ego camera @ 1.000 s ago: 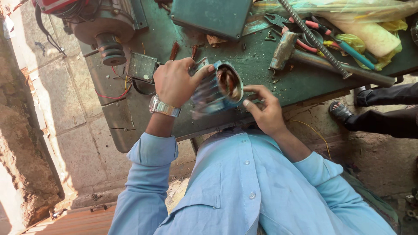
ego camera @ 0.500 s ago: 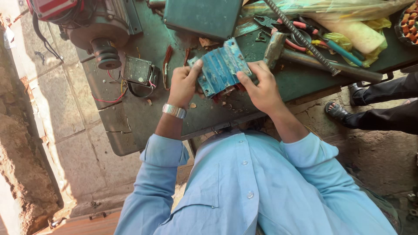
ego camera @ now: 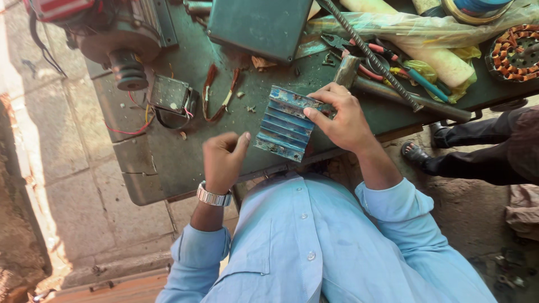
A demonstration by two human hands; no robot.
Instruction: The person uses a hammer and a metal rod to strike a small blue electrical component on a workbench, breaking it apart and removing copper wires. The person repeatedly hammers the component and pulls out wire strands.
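Observation:
A blue ribbed motor housing (ego camera: 285, 124) lies on its side on the green metal workbench (ego camera: 163, 163). My right hand (ego camera: 339, 116) grips its upper right end. To the left of the housing hovers my left hand (ego camera: 223, 158), with a wristwatch on the wrist; its fingers are loosely curled with nothing in them, and it is just off the ribs.
A red-capped motor (ego camera: 112, 33) sits at the bench's far left beside a small black box with wires (ego camera: 171, 96). A green box (ego camera: 259, 23), hammer (ego camera: 393, 92), steel rod (ego camera: 368, 53), pliers, plastic bag and copper-wound stator (ego camera: 515, 51) fill the right. Another person's sandalled foot (ego camera: 418, 154) stands right.
The housing went from held upright in both hands, open end showing, to lying ribs-up on the bench. My left hand has let go and drawn back to the left.

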